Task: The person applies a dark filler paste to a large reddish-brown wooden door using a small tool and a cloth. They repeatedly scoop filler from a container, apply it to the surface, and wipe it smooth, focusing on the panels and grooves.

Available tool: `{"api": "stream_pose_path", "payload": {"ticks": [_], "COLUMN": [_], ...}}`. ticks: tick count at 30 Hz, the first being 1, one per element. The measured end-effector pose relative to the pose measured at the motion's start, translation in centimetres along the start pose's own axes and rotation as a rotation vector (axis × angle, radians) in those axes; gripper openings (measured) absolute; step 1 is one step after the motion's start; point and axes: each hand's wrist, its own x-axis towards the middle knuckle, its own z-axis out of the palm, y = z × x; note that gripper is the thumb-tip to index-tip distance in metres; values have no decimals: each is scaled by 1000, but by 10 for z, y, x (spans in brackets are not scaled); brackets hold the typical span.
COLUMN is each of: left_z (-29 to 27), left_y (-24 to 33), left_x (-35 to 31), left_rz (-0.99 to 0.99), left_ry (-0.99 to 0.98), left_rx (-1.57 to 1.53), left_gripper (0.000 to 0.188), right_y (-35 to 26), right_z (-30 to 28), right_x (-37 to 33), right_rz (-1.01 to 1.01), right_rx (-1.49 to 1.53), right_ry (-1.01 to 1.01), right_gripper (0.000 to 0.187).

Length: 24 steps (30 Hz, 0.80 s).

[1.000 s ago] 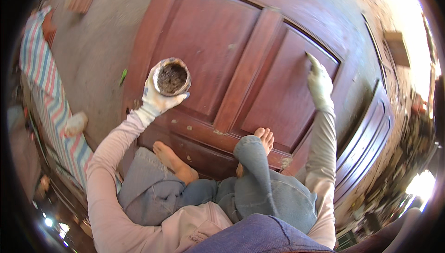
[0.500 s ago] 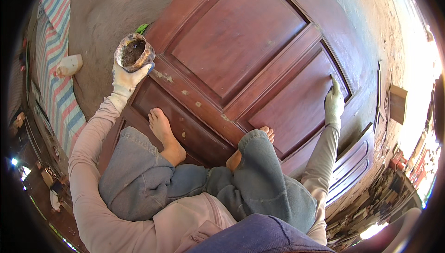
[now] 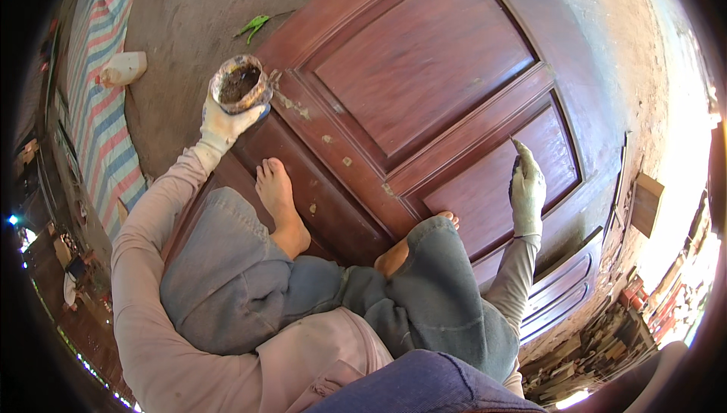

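Observation:
My left hand (image 3: pixel 225 124), in a pale work glove, grips a round, crusted pot (image 3: pixel 262 93) from below. Dark brown, clumpy material lies inside the pot. A reddish-brown panelled wooden door (image 3: pixel 424 72) lies flat under my bare feet, and pale filler-like patches (image 3: pixel 347 162) dot its middle rail. Over the door's right-hand panel is my gloved right hand (image 3: pixel 528 193). Its fingers are pressed together and point forward, with a thin dark tip showing beyond them; what they hold is too small to make out. Whether that tip touches the wood I cannot tell.
A striped sheet (image 3: pixel 106 133) runs along the left, with a whitish plastic jug (image 3: pixel 125 69) on it. A green leaf (image 3: pixel 254 27) lies by the door's far left edge. Right of the door are a wood block (image 3: pixel 646 205), another panelled piece (image 3: pixel 564 292) and scrap wood (image 3: pixel 598 352).
My right hand has moved left and nearer to me over the right-hand panel. The view has shifted; my left hand still holds the pot.

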Motion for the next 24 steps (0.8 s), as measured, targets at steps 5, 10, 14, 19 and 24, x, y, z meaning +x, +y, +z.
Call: {"api": "stream_pose_path", "payload": {"ticks": [5,10,14,19,24], "left_z": [-4,-28,-46,-61,-78], "left_y": [-9,-31,-57,-84,-93], "left_x": [18,12,-3,-23,-53], "left_rz": [18,-63,-1,-75,-235], "left_ry": [7,84,244,442,542], "left_rx": [16,-156,-45,-72,-338], "left_gripper": [78,70,69,57,65], "right_y": [-8,-8,-7,-24,-85], "right_z": [3,2,-4,-18,-36], "right_x": [-7,-4,-4,17,72], "right_rz": [-102,-164,-276,-462,-729], "right_rx": [-10,-18,-28,-188,-332], "right_ry": [48,57,71,25,53], "right_gripper": [38,39,38,42,39]}}
